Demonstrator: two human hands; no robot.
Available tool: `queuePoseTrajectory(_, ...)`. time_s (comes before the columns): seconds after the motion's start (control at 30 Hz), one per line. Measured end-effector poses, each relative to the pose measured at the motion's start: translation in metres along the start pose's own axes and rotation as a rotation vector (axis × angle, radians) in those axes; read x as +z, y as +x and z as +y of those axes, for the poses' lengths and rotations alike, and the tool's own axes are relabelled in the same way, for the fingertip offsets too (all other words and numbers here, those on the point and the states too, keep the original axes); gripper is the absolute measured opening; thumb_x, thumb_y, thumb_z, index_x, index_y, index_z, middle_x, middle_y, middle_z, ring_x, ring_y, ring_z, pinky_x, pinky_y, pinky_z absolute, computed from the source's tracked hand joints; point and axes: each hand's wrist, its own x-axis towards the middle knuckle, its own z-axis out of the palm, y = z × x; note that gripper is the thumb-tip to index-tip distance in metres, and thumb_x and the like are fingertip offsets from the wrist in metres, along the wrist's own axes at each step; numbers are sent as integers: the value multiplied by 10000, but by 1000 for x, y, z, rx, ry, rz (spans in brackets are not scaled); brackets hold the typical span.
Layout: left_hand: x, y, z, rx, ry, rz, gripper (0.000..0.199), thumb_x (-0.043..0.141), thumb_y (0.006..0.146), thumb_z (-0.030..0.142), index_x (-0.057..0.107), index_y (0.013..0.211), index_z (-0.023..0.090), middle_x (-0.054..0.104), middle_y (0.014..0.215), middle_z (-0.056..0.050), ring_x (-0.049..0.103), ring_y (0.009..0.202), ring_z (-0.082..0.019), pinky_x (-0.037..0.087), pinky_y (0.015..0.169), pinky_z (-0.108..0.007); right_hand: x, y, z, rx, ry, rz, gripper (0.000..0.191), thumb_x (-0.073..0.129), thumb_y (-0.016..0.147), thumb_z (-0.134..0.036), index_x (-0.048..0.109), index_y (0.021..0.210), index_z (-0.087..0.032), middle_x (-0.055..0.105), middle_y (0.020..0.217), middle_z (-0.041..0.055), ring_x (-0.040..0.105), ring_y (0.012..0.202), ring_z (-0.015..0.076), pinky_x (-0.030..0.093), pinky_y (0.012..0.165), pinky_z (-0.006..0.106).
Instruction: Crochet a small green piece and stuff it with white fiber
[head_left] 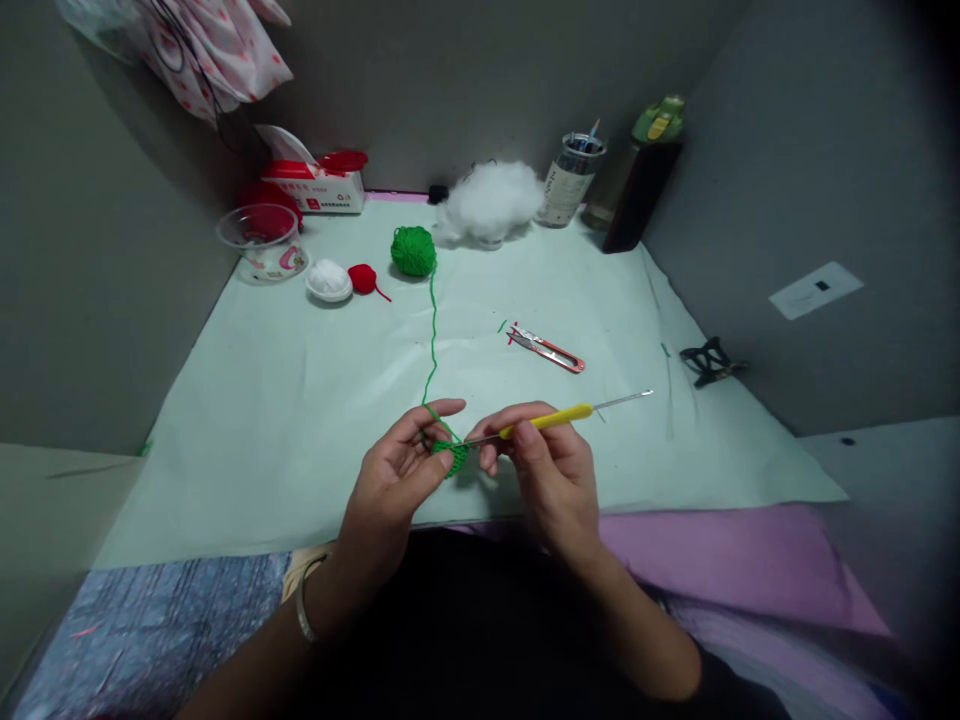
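A small green crocheted piece (452, 463), its stitches tight and its lower edge rounded, sits at the clock's centre, held just above the table near its front edge. The left hand (397, 465) pinches it between thumb and fingers, index finger stretched out toward two o'clock with yarn running by it. The right hand (551, 465), on the three o'clock side, grasps a yellow-handled hook (547, 420), thumb pressed on the smooth grip; one thin metal end meets the piece, the other juts out past the hand.

The table edge runs close below at six. The widest stretch for moving lies between the left hand and the sheet's edge at nine. Slim metal snips (546, 348) with orange-red handles lie at one, apart from the hook. A black claw clip (709, 362) rests past two.

A wavy strand climbs to a fuzzy green ball (413, 250) near twelve. Around eleven sit a small red ball (363, 278) and a clear plastic tub (262, 245); fluffy white stuffing (495, 200) is just past twelve.

A creased pale-green sheet (352, 370) covers the table, and grey partitions (810, 200) wall it in.
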Motion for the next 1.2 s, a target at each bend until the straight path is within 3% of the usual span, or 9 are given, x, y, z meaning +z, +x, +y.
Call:
queuePoseTrajectory(0.1,1,-1,-1,43,46,22,338,780,840,198,786,1174,246,623,866,-6,587,854,-154,474,814,-262,-2,-4,-1,-119,-156,-29,213,514,1074,-244,725,1055,-223,761,952,45,702,736,137,603,681,297)
queuePoseTrajectory(0.2,5,-4,-1,77,60,91,411,795,819,146,763,1216,249,621,857,12,594,844,-132,482,832,-237,-6,-8,6,-420,-472,-118,243,553,1040,-166,721,1196,-246,768,1025,66,732,868,177,620,767,335)
queuePoseTrajectory(0.33,7,-2,2,-103,-176,15,595,823,800,188,676,1374,242,632,852,16,593,786,-121,499,779,-231,-9,-11,15,-726,-753,-163,364,641,981,-143,721,1308,-283,772,1102,91,738,1029,239,638,822,370)
queuePoseTrajectory(0.43,4,3,4,-261,-365,-88,529,827,782,227,728,1297,156,641,830,-10,578,737,-118,505,732,-234,-7,-11,10,-541,-583,-73,327,604,1006,-146,743,1264,-291,765,1078,77,733,967,218,637,804,377)
queuePoseTrajectory(0.6,4,4,8,-207,-341,-105,452,843,790,221,769,1233,166,691,887,-35,622,805,-123,507,792,-225,1,-3,0,-196,-114,27,217,563,1054,-250,779,1045,-251,742,944,46,673,739,150,577,641,305)
queuePoseTrajectory(0.8,9,-1,3,-55,-191,-18,479,863,801,224,752,1266,238,691,882,0,643,875,-126,506,871,-235,3,-5,4,-308,-373,-20,241,614,1015,-164,788,1134,-280,771,996,44,718,847,166,610,727,315)
queuePoseTrajectory(0.93,8,3,3,-214,-333,-77,453,848,801,247,771,1246,208,707,936,-30,626,835,-126,521,787,-229,-3,-10,7,-550,-648,-93,372,676,959,-122,757,1271,-307,776,1162,81,736,1024,227,639,833,383)
queuePoseTrajectory(1.07,4,8,4,-236,-432,-40,272,839,785,250,838,1026,124,657,904,-47,545,751,-99,485,652,-198,-5,-6,4,-319,-327,58,256,595,1025,-167,786,1147,-286,771,996,45,713,819,167,604,709,325)
queuePoseTrajectory(1.2,3,5,2,-121,-309,-42,324,828,817,246,820,1138,209,620,828,-7,562,787,-109,479,748,-208,-1,0,2,-122,-73,28,186,619,1033,-259,805,1026,-271,755,941,22,660,743,125,544,670,274)
